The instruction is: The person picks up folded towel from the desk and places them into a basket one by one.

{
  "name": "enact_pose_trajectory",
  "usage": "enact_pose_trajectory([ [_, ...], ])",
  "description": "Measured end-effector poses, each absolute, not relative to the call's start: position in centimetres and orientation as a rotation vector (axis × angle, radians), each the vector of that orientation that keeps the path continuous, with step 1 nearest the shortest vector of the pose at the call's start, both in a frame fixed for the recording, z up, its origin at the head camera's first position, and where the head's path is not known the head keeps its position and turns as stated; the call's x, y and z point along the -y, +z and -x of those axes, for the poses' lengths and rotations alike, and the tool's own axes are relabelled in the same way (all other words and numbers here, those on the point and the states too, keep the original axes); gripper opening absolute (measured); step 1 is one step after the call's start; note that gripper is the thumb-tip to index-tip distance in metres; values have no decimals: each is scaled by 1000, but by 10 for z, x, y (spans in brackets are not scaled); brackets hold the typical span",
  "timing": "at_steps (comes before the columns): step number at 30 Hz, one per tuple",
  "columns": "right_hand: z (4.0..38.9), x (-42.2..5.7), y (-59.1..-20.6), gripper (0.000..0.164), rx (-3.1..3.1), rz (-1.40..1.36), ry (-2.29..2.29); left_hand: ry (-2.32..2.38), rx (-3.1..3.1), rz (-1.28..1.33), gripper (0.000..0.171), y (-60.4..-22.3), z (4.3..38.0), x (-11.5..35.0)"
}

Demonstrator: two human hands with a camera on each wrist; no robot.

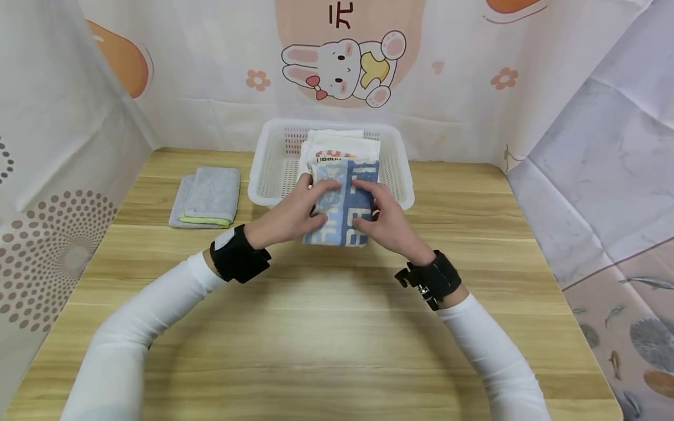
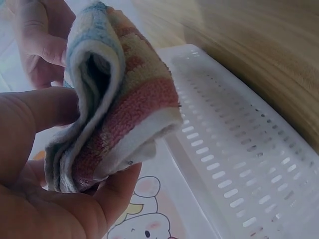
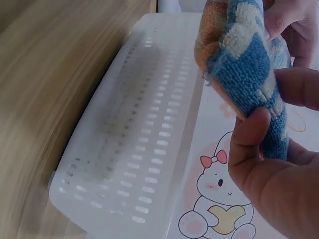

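A folded blue and cream patterned towel (image 1: 336, 202) is held up between both hands at the front of the white basket. My left hand (image 1: 295, 211) grips its left side, thumb on the near face. The right hand (image 1: 391, 222) pinches the opposite side. In the left wrist view, the folded layers (image 2: 92, 84) and a red-and-cream striped face show, with fingers beneath. Orange edging (image 3: 212, 37) appears in the right wrist view. White folded cloths (image 1: 363, 146) stand behind the towel inside the basket (image 1: 258, 175); their lower parts are hidden.
Folded grey cloths (image 1: 213, 193), with a yellow-green edge between them, lie left of the basket on the wooden table (image 1: 326, 327). A printed curtain (image 1: 453, 76) rises close behind the basket, and similar fabric (image 1: 595, 158) hangs at both sides.
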State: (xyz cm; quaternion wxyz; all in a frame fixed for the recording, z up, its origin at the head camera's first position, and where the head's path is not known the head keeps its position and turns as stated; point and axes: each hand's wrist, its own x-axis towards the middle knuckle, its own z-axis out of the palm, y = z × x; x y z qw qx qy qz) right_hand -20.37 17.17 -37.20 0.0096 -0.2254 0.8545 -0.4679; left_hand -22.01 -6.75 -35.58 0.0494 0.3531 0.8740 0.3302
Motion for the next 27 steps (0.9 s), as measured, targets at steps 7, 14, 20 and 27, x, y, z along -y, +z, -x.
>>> enact_pose_trajectory([
  [7, 216, -173, -370, 70, -2666, 659, -1447, 994, -2645, -1003, 56, -354, 233, 63],
  [14, 227, -174, -370, 70, -2655, 628, -1433, 983, -2638, -992, 57, -354, 245, 61],
  [20, 237, -175, -367, 70, -2649, 605, -1428, 966, -2641, -1004, 58, -353, 256, 59],
  [27, 246, -179, -370, 70, -2638, 572, -1403, 953, -2612, -980, 57, -353, 264, 56],
])
